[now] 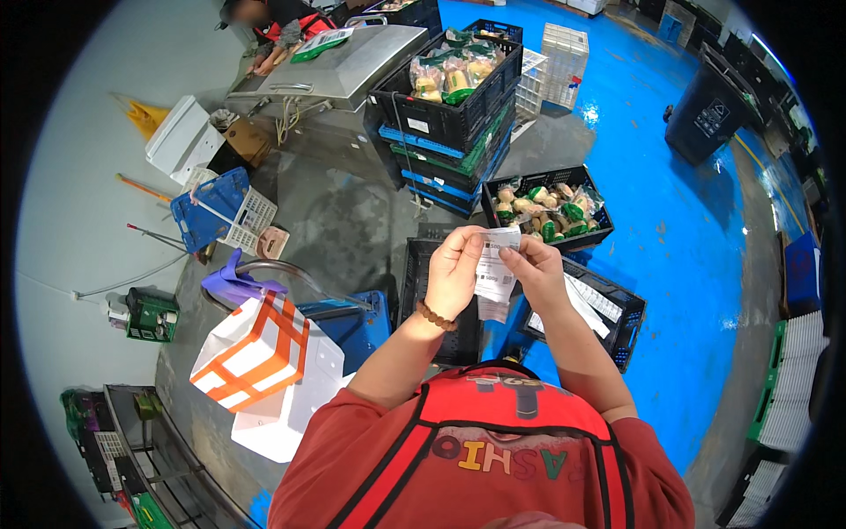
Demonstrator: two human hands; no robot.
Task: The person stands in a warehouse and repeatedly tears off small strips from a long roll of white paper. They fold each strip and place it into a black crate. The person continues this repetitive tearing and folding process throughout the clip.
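A strip of printed labels (494, 278) is stretched between my two hands in front of my chest. My left hand (456, 268) pinches its upper left edge, with a brown bead bracelet on the wrist. On the other edge, my right hand (538, 268) grips the strip between thumb and fingers. Below the left hand is a black plastic crate (457, 344), partly hidden by my forearm. Printed sheets (588, 304) lie in another black crate (633, 324) below my right forearm. Just beyond my hands, bagged pale mushrooms (545, 208) fill a black crate (585, 239).
Stacked crates (456, 175) stand ahead, topped with more bagged produce (456, 69). Beside them, a co-worker's hands (268, 63) rest at a stainless steel machine (357, 59). White foam boxes (264, 354) with orange tape sit to my left. A wheeled bin (710, 106) stands far right.
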